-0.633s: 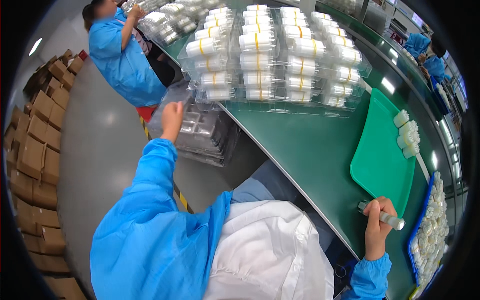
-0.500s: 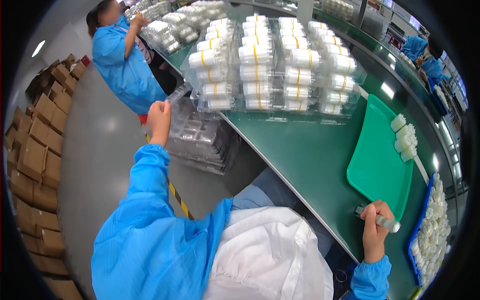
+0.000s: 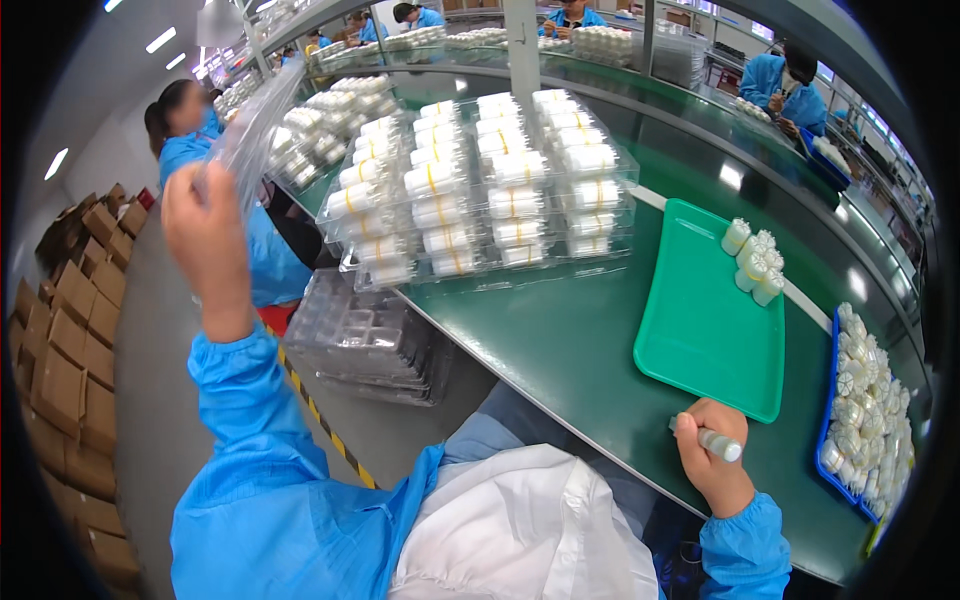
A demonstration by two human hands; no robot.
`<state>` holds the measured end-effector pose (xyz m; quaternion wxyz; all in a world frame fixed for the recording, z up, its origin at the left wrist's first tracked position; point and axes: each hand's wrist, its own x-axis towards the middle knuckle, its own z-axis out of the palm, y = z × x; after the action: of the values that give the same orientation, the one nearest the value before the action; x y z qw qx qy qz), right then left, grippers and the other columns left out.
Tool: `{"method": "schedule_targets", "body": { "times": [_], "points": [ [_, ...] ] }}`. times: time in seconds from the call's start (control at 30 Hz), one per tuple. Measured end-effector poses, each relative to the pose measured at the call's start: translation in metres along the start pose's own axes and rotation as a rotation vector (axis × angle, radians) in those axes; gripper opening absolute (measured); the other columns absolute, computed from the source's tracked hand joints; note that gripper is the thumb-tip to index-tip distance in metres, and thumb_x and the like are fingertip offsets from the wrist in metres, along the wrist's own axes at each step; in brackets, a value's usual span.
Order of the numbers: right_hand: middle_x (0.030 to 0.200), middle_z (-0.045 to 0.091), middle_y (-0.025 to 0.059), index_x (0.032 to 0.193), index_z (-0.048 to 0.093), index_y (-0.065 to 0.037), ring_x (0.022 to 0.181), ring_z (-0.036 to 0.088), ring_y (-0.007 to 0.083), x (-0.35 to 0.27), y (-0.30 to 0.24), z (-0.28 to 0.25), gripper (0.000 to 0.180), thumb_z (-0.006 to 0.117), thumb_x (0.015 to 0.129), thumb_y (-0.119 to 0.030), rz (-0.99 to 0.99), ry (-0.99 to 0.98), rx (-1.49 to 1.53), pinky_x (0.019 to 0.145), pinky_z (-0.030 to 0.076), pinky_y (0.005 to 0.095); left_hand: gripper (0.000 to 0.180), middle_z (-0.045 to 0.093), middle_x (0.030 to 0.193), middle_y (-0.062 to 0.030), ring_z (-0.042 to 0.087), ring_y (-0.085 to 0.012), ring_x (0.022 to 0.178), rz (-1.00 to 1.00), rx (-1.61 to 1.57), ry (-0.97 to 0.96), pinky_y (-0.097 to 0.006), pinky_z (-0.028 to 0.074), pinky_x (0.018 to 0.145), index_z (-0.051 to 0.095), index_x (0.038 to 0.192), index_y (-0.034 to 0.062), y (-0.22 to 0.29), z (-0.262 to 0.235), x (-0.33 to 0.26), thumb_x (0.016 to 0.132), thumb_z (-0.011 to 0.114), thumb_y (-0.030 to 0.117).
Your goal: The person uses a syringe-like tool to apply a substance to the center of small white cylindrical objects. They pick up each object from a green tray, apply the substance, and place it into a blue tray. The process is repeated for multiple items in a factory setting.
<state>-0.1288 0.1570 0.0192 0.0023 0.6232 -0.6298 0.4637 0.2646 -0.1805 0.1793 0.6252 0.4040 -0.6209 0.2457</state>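
My left hand (image 3: 208,250) is raised at the left and grips a thin clear plastic tray (image 3: 258,125), blurred by motion. My right hand (image 3: 722,470) is closed around a short grey-white cylindrical tool (image 3: 718,445); its far end is mostly hidden, so its kind is unclear. Just beyond that hand a green tray (image 3: 700,340) lies on the green tabletop (image 3: 540,340), with several white bundles (image 3: 757,262) at its far right side. Left of it stand stacked clear trays (image 3: 480,272) filled with white rolled bundles in yellow bands.
A blue tray (image 3: 826,425) heaped with white bundles sits at the right. Below the table's left edge stands a pile of clear moulded trays (image 3: 370,335). Cardboard boxes (image 3: 75,350) line the left wall. A co-worker in blue (image 3: 190,135) is beyond my left hand; others sit farther back.
My left hand has risen and moved left, lifting the clear tray from near the pile. My right hand still holds the tool. The whole view has shifted, showing more of the far side.
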Motion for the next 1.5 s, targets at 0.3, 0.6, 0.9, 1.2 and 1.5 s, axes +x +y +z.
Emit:
{"method": "schedule_targets", "body": {
  "times": [0.3,0.6,0.9,1.2,1.5],
  "points": [
    [0.063,0.059,0.0100,0.069,0.057,-0.005,0.051,0.057,0.0272,0.009,-0.008,-0.010,0.019,0.072,0.079,0.001,-0.153,-0.010,-0.110,0.048,0.043,0.0377,0.058,0.062,0.100,-0.0178,0.057,-0.0333,0.097,0.500,-0.128,-0.594,-0.045,0.044,0.087,0.064,0.104,-0.0039,0.249,0.120,-0.050,0.089,0.069,0.052],
    [0.061,0.055,0.0083,0.069,0.053,-0.008,0.048,0.054,0.0267,0.000,-0.004,-0.007,0.023,0.075,0.075,-0.003,-0.137,-0.036,-0.112,0.044,0.040,0.0387,0.059,0.062,0.122,-0.0191,0.055,-0.0359,0.113,0.541,-0.075,-0.645,-0.047,0.040,0.098,0.059,0.127,-0.0002,0.176,0.114,-0.049,0.095,0.064,0.048],
    [0.061,0.055,0.0079,0.070,0.053,-0.008,0.048,0.053,0.0264,0.001,0.001,-0.002,0.022,0.074,0.076,-0.004,-0.141,-0.050,-0.107,0.044,0.039,0.0383,0.017,0.057,0.086,-0.0112,0.057,-0.0312,0.084,0.499,-0.297,-0.675,-0.043,0.045,0.076,0.071,0.103,0.0092,0.100,0.128,-0.040,0.096,0.066,0.023],
    [0.061,0.056,0.0074,0.069,0.054,-0.008,0.048,0.053,0.0257,0.005,0.000,-0.004,0.023,0.075,0.078,-0.006,-0.105,-0.020,-0.108,0.044,0.040,0.0380,0.017,0.056,0.083,-0.0092,0.056,-0.0291,0.083,0.562,-0.154,-0.562,-0.042,0.043,0.078,0.071,0.102,0.0092,0.130,0.124,-0.063,0.093,0.069,0.023],
    [0.060,0.053,0.0080,0.069,0.054,-0.008,0.048,0.053,0.0271,0.004,0.006,-0.008,0.025,0.074,0.084,-0.011,-0.084,-0.027,-0.034,0.045,0.040,0.0396,0.023,0.061,0.104,-0.0183,0.059,-0.0346,0.097,0.602,-0.406,-0.385,-0.044,0.045,0.087,0.071,0.113,0.0038,0.187,0.104,-0.084,0.095,0.062,0.014]
  ]
}}
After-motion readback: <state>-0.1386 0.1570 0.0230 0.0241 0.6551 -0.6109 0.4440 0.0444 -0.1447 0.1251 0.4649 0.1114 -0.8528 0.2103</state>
